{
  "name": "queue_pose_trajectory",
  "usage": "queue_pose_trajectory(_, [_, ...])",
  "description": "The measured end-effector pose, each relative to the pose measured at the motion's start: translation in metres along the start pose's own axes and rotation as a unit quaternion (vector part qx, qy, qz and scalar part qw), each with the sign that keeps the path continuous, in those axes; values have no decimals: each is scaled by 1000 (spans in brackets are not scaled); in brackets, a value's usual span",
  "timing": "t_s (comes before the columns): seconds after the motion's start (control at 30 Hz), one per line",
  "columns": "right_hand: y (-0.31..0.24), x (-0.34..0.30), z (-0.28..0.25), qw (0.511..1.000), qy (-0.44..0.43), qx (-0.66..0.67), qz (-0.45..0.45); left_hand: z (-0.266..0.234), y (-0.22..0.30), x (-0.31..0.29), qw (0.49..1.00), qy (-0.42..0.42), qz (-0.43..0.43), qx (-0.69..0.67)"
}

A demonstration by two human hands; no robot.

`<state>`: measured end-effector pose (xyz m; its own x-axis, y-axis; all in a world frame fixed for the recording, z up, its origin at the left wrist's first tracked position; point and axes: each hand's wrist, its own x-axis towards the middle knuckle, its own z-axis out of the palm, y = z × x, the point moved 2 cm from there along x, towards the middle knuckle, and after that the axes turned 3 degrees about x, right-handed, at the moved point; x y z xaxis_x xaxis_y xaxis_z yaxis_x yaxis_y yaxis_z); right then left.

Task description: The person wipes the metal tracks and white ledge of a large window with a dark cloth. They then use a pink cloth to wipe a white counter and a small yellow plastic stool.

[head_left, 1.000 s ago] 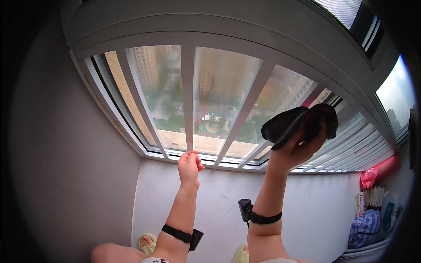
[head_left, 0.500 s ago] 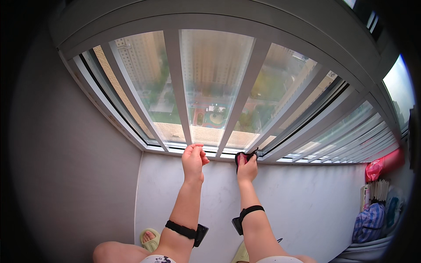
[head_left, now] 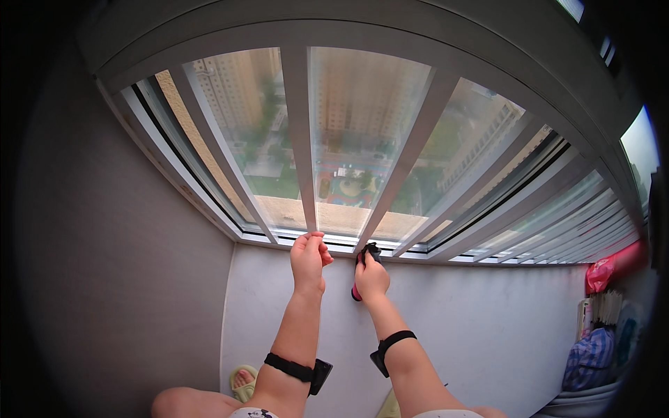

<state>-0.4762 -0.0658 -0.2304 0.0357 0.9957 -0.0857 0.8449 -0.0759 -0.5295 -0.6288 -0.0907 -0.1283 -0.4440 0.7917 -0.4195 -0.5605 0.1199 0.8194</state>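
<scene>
Head view: a black-and-pink cloth (head_left: 373, 249), exact kind unclear, is held bunched in the right hand (head_left: 374, 277), just below frame centre, near the foot of a slanting white bar (head_left: 403, 160). Its long axis is seen running roughly up and down the frame. It is set to the right of the left hand (head_left: 309, 263), near but apart. The left fingers are curled together; whether anything is pinched cannot be told. Window panes (head_left: 362, 104) are seen above, a striped bag (head_left: 590, 359) lower right.

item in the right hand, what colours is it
The item in the right hand is black with pink; the head view shows it best.
</scene>
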Motion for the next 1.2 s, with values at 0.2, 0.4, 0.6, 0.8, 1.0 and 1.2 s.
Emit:
queue_pose_trajectory(0.2, [-2,12,-41,847,-357,322,225,0,3,2,1000,-5,5,-13])
queue_pose_trajectory(0.4, [-21,19,-141,943,-80,322,2,4,9,2,1000,-1,18,-21])
queue_pose_trajectory(0.6, [-150,-26,-271,780,204,480,-345,14,2,-4,1000,-7,2,-14])
queue_pose_trajectory(0.8, [-217,-3,-271,831,471,135,-264,23,2,-8,999,-25,3,-21])
queue_pose_trajectory(1.0, [-167,4,-188,845,450,223,-184,-1,7,3,1000,-3,13,-15])
queue_pose_trajectory(1.2, [-67,10,-39,928,358,89,-48,-6,15,-1,999,16,15,-27])
